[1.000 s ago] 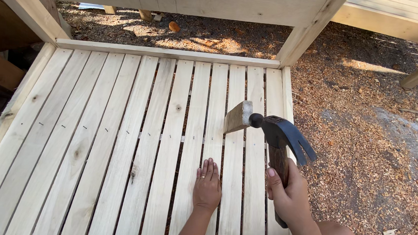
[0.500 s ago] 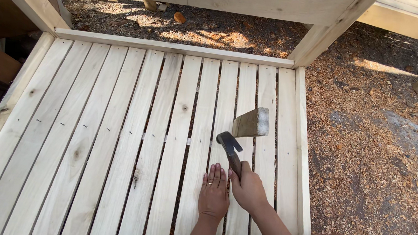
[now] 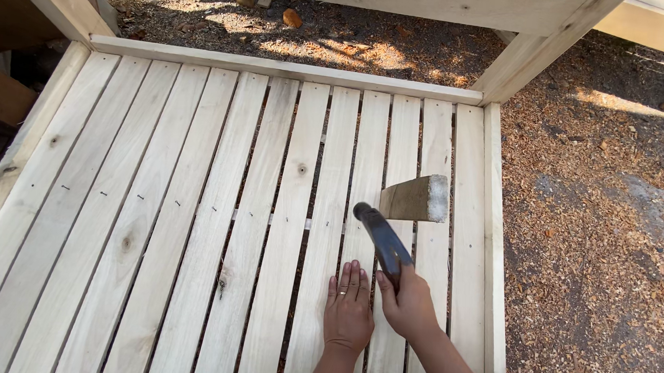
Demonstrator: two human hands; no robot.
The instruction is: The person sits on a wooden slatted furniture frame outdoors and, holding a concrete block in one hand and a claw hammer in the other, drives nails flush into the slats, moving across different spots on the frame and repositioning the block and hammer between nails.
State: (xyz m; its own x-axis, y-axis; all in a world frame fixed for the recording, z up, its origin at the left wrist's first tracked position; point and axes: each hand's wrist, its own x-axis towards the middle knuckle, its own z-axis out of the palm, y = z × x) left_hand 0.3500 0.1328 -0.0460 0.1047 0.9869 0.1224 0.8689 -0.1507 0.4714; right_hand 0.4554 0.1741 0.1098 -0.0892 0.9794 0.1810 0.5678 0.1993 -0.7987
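Lower centre: hammer (image 3: 384, 240) gripped in right hand (image 3: 409, 306), left hand (image 3: 349, 312) pressed flat, fingers together, on nailed slats (image 3: 192, 216); wooden block (image 3: 416, 198) upright beside.

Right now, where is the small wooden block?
In the head view, the small wooden block stands on the slats near their right edge, just beyond the hammer held by the right hand.

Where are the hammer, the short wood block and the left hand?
hammer (image 3: 379, 235), head view, on its dark handle.
short wood block (image 3: 414, 198), head view, on its side face.
left hand (image 3: 349, 314), head view, on its back.
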